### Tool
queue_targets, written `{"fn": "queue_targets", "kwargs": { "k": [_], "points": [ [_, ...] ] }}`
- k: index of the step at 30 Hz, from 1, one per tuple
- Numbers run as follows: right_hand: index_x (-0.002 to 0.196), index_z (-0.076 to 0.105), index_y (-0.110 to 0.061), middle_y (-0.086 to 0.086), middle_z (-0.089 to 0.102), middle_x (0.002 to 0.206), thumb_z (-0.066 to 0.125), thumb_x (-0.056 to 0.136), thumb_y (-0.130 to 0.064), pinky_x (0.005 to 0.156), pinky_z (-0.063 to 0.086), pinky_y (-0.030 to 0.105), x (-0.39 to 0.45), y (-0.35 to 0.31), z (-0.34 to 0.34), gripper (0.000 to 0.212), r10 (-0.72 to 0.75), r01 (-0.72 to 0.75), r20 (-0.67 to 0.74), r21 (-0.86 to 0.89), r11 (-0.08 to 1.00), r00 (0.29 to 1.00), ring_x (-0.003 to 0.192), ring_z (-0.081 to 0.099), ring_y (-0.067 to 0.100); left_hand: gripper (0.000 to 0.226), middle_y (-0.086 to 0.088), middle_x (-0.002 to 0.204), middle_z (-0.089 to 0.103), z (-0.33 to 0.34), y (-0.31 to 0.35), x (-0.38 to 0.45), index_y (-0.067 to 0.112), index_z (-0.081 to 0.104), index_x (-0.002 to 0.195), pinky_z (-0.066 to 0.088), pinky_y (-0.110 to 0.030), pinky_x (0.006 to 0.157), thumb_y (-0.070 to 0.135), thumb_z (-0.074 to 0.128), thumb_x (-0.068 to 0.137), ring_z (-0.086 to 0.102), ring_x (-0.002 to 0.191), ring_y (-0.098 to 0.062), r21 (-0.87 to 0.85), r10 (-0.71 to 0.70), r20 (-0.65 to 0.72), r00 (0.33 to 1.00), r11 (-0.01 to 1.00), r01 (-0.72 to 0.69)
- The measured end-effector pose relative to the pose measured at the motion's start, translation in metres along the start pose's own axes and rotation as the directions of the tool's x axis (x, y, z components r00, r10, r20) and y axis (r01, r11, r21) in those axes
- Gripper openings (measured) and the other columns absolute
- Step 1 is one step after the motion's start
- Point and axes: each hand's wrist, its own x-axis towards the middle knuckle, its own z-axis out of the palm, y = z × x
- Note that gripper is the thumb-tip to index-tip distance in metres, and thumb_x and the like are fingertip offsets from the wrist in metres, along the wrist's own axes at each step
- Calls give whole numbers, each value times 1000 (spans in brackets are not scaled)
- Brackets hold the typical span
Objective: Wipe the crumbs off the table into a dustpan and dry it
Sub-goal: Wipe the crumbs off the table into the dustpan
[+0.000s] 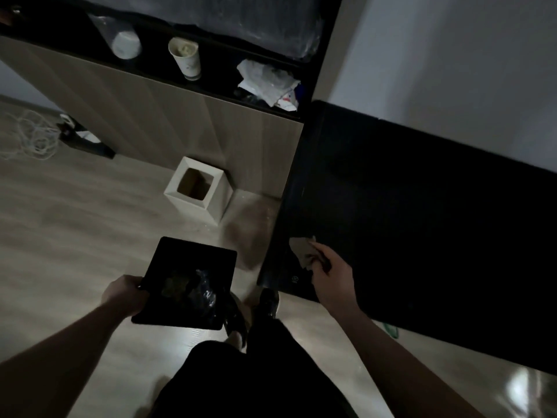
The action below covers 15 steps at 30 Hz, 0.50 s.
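- Dim room; black table point(422, 206) is standing beside a white bin point(199, 191).
- Left hand point(125, 294) is gripping the black dustpan point(187, 282), which is holding crumbs point(174, 285), off the table's near corner.
- Right hand point(331, 276) is pinching a crumpled cloth point(303, 250) at the table's near edge.

Dark black table point(422, 206) fills right side, top dim and hard to read; a crumpled pale grey cloth point(304, 251) lies on it near its left edge. Light wood-plank floor point(75, 236) carries a white square waste bin with open top point(199, 190), a tangle of white cord point(33, 137) far left, a dark flat object beside it, unclear. Black ledge over beige wood panel point(217, 70) holds white paper cup point(185, 57), clear-bagged white cup point(125, 42), crumpled white paper wrappers point(268, 81).
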Motion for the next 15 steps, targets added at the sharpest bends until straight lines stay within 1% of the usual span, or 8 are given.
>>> {"fn": "queue_targets", "kwargs": {
  "k": [2, 4, 7, 9, 11, 12, 13, 15],
  "points": [
    [135, 64, -29, -8, 69, 123, 57, 98, -8, 91, 59, 30, 12, -6, -1, 43, -30, 29, -25, -22, 999, 999, 106, 68, 8, 35, -17, 108, 80, -4, 13, 10, 21, 81, 122, 59, -36, 82, 17, 68, 90, 75, 100, -38, -6, -8, 0, 1000, 1000, 8],
    [135, 65, -26, -8, 67, 127, 56, 97, -4, 98, 56, 30, 27, -11, -3, 44, -69, 67, -59, -34, 997, 996, 112, 65, 7, 36, -17, 107, 80, -4, 26, 24, 22, 80, 124, 58, -35, 81, 17, 68, 90, 75, 99, -38, -29, -9, -6, 1000, 1000, 9],
    [133, 67, -24, -9, 64, 132, 55, 96, 1, 107, 50, 28, 62, -14, -6, 46, -123, 113, -126, -81, 990, 984, 122, 60, 8, 37, -19, 113, 79, 0, 52, 51, 22, 80, 125, 58, -36, 84, 18, 68, 89, 75, 104, -39, -72, -6, -23, 1000, 997, 4],
    [132, 66, -26, -10, 61, 136, 54, 96, 2, 111, 44, 21, 86, -17, -6, 47, -144, 129, -179, -95, 987, 973, 130, 58, 10, 38, -19, 113, 80, 6, 74, 71, 24, 80, 124, 59, -37, 84, 18, 68, 89, 75, 104, -40, -99, 8, -31, 999, 995, -11],
    [133, 67, -22, -8, 60, 141, 53, 97, 4, 111, 37, 11, 108, -20, -5, 47, -193, 167, -233, -125, 978, 953, 137, 54, 11, 37, -19, 111, 80, 17, 98, 94, 24, 81, 120, 58, -37, 82, 15, 65, 88, 75, 104, -40, -108, 17, -30, 999, 994, -20],
    [134, 66, -20, -9, 57, 143, 53, 98, 4, 112, 35, 9, 118, -21, -4, 46, -214, 183, -252, -139, 973, 944, 139, 51, 10, 37, -18, 110, 80, 23, 109, 107, 24, 82, 118, 58, -37, 81, 13, 64, 88, 75, 104, -40, -111, 24, -29, 999, 993, -27],
    [135, 65, -21, -14, 54, 144, 53, 99, 2, 113, 35, 11, 128, -22, -1, 45, -228, 192, -269, -153, 969, 936, 141, 48, 7, 37, -18, 110, 80, 31, 121, 121, 23, 82, 118, 58, -36, 81, 13, 64, 88, 75, 104, -40, -120, 33, -28, 999, 992, -36],
    [137, 64, -26, -24, 48, 144, 53, 101, -3, 116, 36, 22, 152, -22, 4, 44, -226, 176, -299, -183, 967, 927, 142, 43, 2, 38, -18, 115, 79, 45, 143, 154, 23, 81, 122, 56, -36, 81, 13, 63, 90, 74, 109, -40, -132, 47, -16, 999, 990, -49]
  ]
}}
